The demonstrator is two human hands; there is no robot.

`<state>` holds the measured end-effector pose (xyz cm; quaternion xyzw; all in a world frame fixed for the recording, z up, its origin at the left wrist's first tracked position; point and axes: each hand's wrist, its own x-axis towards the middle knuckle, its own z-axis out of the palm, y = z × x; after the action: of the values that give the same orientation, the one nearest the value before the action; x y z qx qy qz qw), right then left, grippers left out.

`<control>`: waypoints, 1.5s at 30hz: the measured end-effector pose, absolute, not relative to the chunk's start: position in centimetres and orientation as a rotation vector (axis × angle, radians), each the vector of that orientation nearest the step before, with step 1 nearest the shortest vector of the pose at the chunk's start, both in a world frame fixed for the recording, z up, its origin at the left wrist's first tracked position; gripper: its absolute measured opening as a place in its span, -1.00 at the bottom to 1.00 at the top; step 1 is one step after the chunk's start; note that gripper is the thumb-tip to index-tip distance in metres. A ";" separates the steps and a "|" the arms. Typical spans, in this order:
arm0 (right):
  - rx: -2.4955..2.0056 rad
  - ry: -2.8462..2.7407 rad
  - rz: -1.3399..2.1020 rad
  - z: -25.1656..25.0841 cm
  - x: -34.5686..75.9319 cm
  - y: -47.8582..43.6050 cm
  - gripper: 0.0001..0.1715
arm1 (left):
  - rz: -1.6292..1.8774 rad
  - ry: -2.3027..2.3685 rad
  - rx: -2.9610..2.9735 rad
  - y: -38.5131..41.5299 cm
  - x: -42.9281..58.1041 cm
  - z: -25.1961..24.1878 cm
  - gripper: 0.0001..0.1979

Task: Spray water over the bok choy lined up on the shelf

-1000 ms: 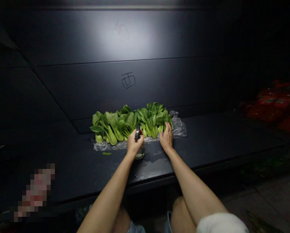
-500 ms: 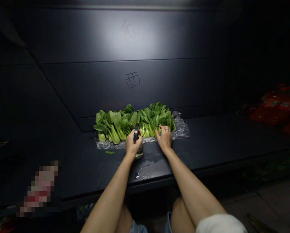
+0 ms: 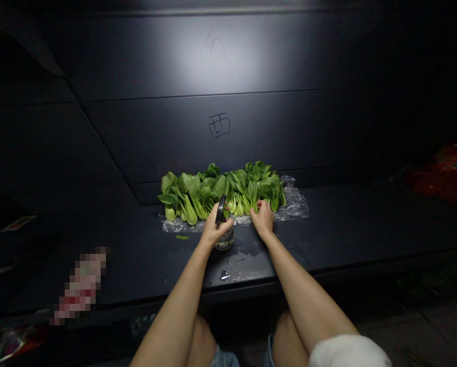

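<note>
Though hand-drawn, 西 [image 3: 219,125] above bok choy [image 3: 216,191]

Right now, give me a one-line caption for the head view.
Left hand grips a black-headed clear spray bottle beside green bok choy on crinkled clear plastic; right hand touches its stalks.

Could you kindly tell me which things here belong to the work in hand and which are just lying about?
In use: left hand, right hand, spray bottle, bok choy, plastic sheet.
Lying about: red packages, blurred object.

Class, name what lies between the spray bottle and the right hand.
The head view shows crumpled clear plastic film and, beyond it, bok choy stems.
</note>
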<state>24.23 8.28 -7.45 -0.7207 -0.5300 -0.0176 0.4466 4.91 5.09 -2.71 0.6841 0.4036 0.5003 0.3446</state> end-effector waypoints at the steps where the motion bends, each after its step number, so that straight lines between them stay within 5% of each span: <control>1: -1.747 -1.288 -0.033 -7.5 24.3 8.5 -0.79 | 1.292 1.037 1.782 5.0 4.8 -2.6 -0.50; 8: -1.687 -1.172 0.041 -7.6 24.5 8.9 -0.65 | 1.265 1.089 1.824 4.6 4.7 -2.6 -0.60; 31: -1.776 -1.399 -0.134 -7.3 24.5 8.2 -0.68 | 1.241 0.885 1.750 5.0 4.4 -3.0 -0.51; 45: -1.789 -1.260 -0.053 -7.3 25.7 7.9 -0.50 | 1.385 1.097 1.821 5.5 5.2 -4.2 -0.67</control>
<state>25.70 7.93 -7.28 -0.7263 -0.5117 -0.0214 0.4585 5.16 5.55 -4.22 0.6852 0.4129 0.5212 0.2974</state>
